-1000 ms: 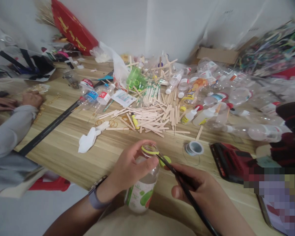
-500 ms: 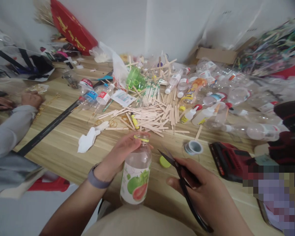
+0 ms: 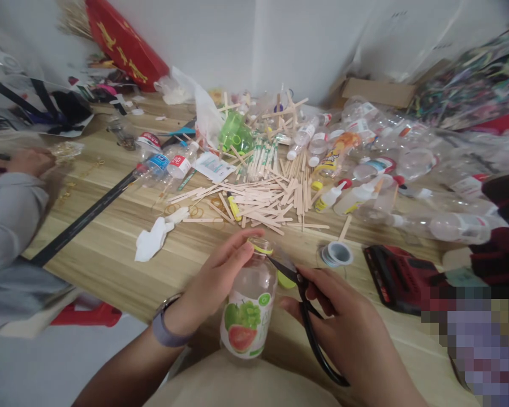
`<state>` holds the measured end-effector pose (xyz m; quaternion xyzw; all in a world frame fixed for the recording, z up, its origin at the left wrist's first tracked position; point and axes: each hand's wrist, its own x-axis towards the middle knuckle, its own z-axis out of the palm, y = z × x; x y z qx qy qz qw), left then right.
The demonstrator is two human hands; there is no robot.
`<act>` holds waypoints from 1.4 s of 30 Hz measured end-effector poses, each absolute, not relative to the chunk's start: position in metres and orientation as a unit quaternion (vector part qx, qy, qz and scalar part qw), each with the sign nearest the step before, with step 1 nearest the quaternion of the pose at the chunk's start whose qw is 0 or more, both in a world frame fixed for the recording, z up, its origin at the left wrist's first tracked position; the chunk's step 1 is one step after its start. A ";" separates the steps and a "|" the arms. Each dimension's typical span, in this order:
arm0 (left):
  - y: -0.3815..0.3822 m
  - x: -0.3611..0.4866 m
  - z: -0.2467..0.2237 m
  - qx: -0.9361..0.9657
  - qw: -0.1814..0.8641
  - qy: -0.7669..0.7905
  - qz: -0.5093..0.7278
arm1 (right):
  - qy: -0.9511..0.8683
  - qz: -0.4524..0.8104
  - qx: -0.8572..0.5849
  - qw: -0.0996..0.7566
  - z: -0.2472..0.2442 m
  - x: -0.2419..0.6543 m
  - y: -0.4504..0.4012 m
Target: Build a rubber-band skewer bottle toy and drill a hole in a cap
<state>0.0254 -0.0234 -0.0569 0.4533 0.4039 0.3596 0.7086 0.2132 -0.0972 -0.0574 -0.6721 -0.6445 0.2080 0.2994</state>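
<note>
My left hand (image 3: 224, 271) is closed round the upper part of a clear plastic bottle (image 3: 248, 316) with a guava picture on its label. The bottle has no cap, and a yellow-green ring (image 3: 261, 249) sits round its neck. In my right hand (image 3: 343, 316) is a pair of black-handled scissors (image 3: 299, 282). The blades are parted, with their tips at the bottle's neck by the ring; whether they touch it I cannot tell. Behind the scissors, partly hidden, a yellow-green cap (image 3: 286, 280) lies on the table.
Wooden sticks (image 3: 263, 203) are heaped mid-table, with plastic bottles (image 3: 458, 226) to the right. A spool of wire (image 3: 337, 253) and a red-and-black battery (image 3: 390, 277) lie right of my hand. A crumpled tissue (image 3: 155, 237) is at left. Another person's sleeve (image 3: 12, 220) rests at far left.
The bottle has moved right and turned, so its label shows another side. The scissors have come left, bringing their tips to the neck. At far left the other person's arm has shifted left.
</note>
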 end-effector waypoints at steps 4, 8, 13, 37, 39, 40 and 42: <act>-0.026 0.029 -0.055 0.487 0.699 0.398 0.341 | -0.606 0.266 -0.676 0.324 -0.049 0.213 -0.097; -0.026 0.032 -0.054 0.480 0.698 0.408 0.341 | -0.552 0.366 -0.675 0.323 -0.043 0.214 -0.095; -0.032 0.035 -0.057 0.510 0.690 0.403 0.320 | -0.493 0.488 -0.633 0.345 -0.043 0.219 -0.093; -0.018 0.028 -0.065 0.452 0.757 0.314 0.352 | -0.688 0.183 -0.656 0.250 -0.056 0.225 -0.105; -0.020 0.029 -0.064 0.466 0.754 0.309 0.345 | -0.677 0.179 -0.669 0.251 -0.056 0.222 -0.106; -0.020 0.029 -0.063 0.469 0.755 0.308 0.339 | -0.675 0.180 -0.671 0.248 -0.056 0.221 -0.107; -0.023 0.030 -0.058 0.472 0.748 0.332 0.327 | -0.671 0.186 -0.675 0.243 -0.055 0.218 -0.108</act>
